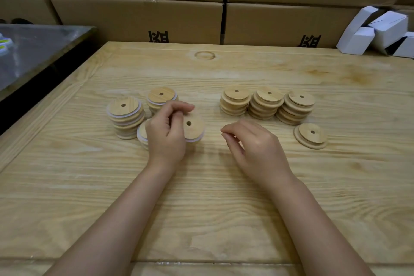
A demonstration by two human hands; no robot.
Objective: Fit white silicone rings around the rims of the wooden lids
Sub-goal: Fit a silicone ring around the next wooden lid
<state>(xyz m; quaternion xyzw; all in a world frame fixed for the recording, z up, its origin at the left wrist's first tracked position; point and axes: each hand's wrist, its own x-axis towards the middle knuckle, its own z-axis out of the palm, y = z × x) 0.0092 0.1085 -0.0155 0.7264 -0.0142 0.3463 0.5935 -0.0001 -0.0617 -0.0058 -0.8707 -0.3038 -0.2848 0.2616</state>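
Observation:
Round wooden lids with a centre hole lie on the wooden table (201,197). At the left, two stacks (125,116) (162,98) carry white silicone rings around their rims. A ringed lid (194,129) lies flat just right of my left hand (167,134), which hovers over it with loosely curled fingers and grips nothing I can see. Another ringed lid (141,134) peeks out from under that hand's left side. My right hand (255,148) rests mid-table, fingers relaxed and empty. Three stacks of bare lids (266,102) stand to the right, with a single bare lid (311,135) beside them.
Cardboard cartons (139,20) wall off the far edge of the table. White folded boxes (378,31) pile at the back right. A metal-topped table (33,51) adjoins on the left.

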